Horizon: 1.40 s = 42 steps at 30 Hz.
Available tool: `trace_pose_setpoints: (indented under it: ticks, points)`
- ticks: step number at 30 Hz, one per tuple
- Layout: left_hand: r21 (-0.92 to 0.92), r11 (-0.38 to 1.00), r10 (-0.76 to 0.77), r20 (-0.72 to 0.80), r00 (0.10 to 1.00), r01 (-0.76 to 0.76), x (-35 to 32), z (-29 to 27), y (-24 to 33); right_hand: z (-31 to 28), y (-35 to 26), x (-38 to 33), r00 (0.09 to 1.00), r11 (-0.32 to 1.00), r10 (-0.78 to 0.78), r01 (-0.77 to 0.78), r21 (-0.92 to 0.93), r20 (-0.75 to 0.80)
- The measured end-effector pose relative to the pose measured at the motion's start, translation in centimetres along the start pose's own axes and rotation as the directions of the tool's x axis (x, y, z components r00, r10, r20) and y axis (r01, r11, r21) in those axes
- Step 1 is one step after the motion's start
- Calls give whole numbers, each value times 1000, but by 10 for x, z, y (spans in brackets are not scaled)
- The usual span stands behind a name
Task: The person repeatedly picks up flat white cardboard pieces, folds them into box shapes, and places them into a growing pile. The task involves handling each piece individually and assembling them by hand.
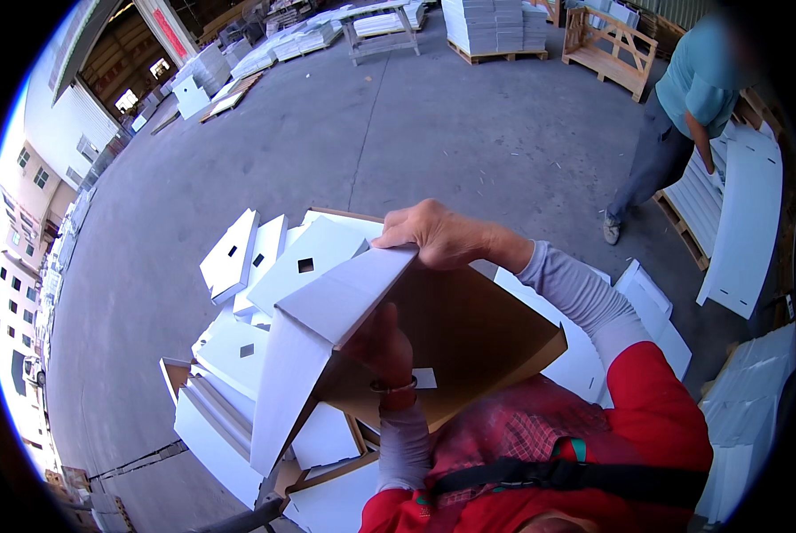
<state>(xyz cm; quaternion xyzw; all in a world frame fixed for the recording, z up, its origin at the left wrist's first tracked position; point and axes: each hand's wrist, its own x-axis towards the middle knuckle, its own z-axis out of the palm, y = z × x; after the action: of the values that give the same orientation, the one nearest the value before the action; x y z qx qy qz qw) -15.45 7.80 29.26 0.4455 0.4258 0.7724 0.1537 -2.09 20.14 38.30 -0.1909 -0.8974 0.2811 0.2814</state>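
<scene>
The person was folding a white box (327,311). The right hand (433,233) pinched its top flap; the left hand (382,342) pressed open inside. Next, that flap needed tucking in, I thought.

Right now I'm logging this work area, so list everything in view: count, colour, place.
Box being folded: one, white outside, brown inside, held at centre.
Folded boxes: a pile, too many to count, white, on the floor behind and below the held box.
Flat sheets: several, white, leaning at the right.
Sheet stacks: several, white, on pallets at the far top.
Wooden crate frame: one, pale wood, top right.
Floor: grey concrete.
Co-worker: one, teal top, upper right.
Right hand: grips the box's top edge.
Left hand: inside the box, watch on wrist.
</scene>
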Motion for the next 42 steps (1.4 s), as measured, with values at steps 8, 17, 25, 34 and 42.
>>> trace_pose_setpoints:
  ticks: [8, 17, 25, 34, 42]
  points:
    - [-106, 981, -161, 17, 987, 162, -37, -1, -5, 15, 8, -21, 994, 994, 108, -107, -30, 29]
    - [191, 981, 27, 55, 998, -37, -42, -11, -24, 20, 8, -23, 996, 994, 83, -85, -72, -26]
    - [572, 820, -150, 243, 958, -17, -78, -32, -29, 20, -4, -37, 997, 997, 73, -73, -23, 8]
    - [-293, 902, -385, -207, 900, 318, -33, 19, 25, 99, 22, -76, 899, 867, -222, 5, -498, -376]
    - [-328, 878, -268, 271, 925, 350, -15, -69, -33, 23, 26, -46, 999, 988, -6, 1, -156, -35]
